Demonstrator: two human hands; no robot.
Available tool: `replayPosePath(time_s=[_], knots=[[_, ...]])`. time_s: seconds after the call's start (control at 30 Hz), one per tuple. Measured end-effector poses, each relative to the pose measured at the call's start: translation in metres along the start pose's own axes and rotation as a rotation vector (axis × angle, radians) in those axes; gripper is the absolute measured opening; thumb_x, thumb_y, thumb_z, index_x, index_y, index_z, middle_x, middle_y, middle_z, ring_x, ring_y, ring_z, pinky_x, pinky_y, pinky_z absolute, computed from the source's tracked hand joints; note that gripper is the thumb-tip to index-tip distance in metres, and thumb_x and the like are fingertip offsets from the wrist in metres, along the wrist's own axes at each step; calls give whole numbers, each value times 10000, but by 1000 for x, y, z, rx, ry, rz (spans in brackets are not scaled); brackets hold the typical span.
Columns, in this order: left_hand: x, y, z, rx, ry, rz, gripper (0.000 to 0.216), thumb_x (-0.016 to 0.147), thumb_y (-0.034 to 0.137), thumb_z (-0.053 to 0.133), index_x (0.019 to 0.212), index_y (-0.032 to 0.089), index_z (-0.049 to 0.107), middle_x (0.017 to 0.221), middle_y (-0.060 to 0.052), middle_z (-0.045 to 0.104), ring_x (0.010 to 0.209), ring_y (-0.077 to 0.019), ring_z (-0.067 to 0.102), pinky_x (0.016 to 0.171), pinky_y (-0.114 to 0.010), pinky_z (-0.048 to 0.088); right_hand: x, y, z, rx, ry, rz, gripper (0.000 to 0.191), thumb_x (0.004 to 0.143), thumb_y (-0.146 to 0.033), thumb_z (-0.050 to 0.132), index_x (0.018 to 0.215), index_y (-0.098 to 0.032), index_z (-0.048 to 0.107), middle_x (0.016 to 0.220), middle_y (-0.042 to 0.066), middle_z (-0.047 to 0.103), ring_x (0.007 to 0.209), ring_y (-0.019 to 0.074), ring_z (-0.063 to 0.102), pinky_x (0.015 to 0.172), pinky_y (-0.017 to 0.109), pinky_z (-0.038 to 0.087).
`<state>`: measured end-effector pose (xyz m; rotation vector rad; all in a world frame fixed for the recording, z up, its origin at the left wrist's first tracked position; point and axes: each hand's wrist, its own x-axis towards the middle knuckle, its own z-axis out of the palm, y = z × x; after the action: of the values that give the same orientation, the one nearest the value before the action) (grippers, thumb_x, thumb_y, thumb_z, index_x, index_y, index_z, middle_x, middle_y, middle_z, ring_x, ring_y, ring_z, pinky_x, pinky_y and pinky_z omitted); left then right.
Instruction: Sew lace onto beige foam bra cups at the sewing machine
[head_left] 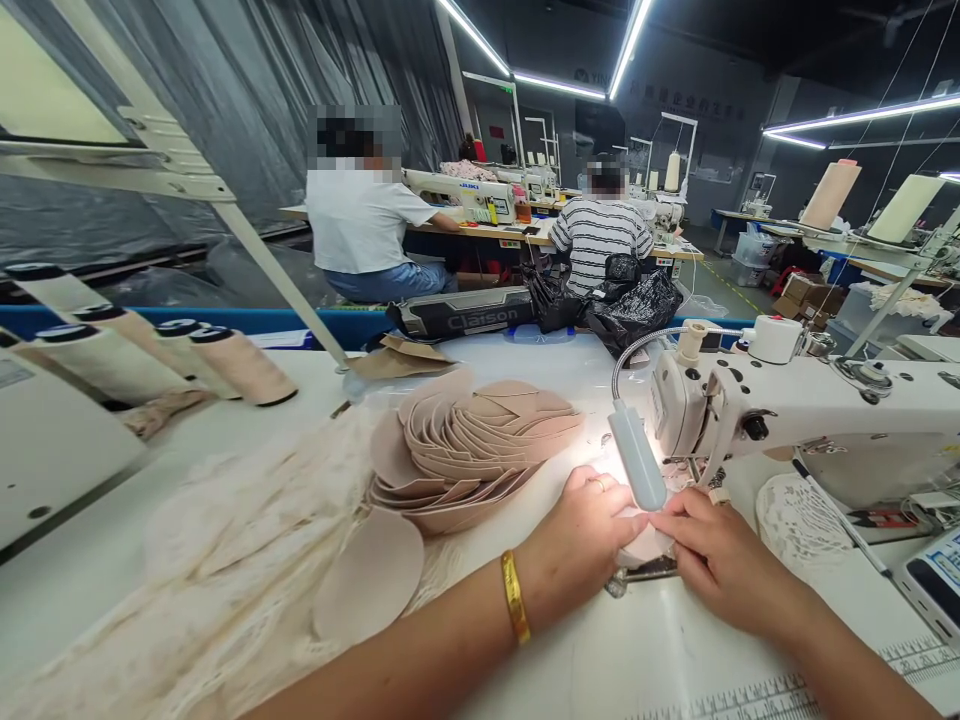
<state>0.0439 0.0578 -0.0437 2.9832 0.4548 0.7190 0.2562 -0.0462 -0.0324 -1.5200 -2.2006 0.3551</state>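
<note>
Between the left grip (576, 532) and right grip (721, 555), both nearly closed, the pink cloth (645, 549) was pinched beside the sewing machine (832, 398).

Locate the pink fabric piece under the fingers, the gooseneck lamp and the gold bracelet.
Pink fabric piece (645, 549): head view, its exposed near part.
Gooseneck lamp (637, 460): head view, its grey housing.
Gold bracelet (514, 598): head view, the middle of its band.
</note>
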Motion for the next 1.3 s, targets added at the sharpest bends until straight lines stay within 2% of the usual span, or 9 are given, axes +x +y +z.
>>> replayPosePath(time_s=[0.13,0.33,0.47,0.77,1.0,1.3], knots=[[0,0,0,-23,3,-9,296,847,60,567,1019,248,719,860,-25,704,839,-199,667,930,-394,464,-2,-2,2,-10,-13,-15,447,882,33,473,1167,-268,639,1050,44,640,935,243,561,817,394,504],[-1,1,2,-21,40,-15,222,867,74,578,957,225,714,815,-19,701,828,-198,673,921,-381,468,-2,-5,2,-23,46,-121,422,863,28,463,1110,-250,661,1079,62,673,969,245,606,868,414,519],[-1,1,3,-15,34,-8,225,864,65,578,957,227,704,816,-17,702,830,-201,677,910,-386,469,-2,-5,1,-22,65,-161,425,872,16,468,1133,-252,668,1037,68,697,988,260,618,848,412,515],[-2,-1,8,34,79,6,232,881,97,584,1043,219,698,815,-33,701,807,-207,673,890,-399,479,-2,-9,-3,47,71,-195,507,852,51,451,1221,-234,653,1078,61,725,1044,254,591,862,404,490],[-2,-1,8,22,72,11,247,835,56,568,974,218,691,793,-19,684,791,-198,665,887,-390,471,-3,-9,-4,77,42,-185,402,854,60,460,1066,-218,657,1088,47,723,1021,245,559,875,403,470],[4,4,-6,-60,-5,-43,274,726,-21,577,866,213,614,810,22,670,775,-172,620,849,-352,408,-2,-9,-4,53,-6,-169,494,813,79,474,1165,-230,635,1067,26,717,978,235,560,851,385,447]])
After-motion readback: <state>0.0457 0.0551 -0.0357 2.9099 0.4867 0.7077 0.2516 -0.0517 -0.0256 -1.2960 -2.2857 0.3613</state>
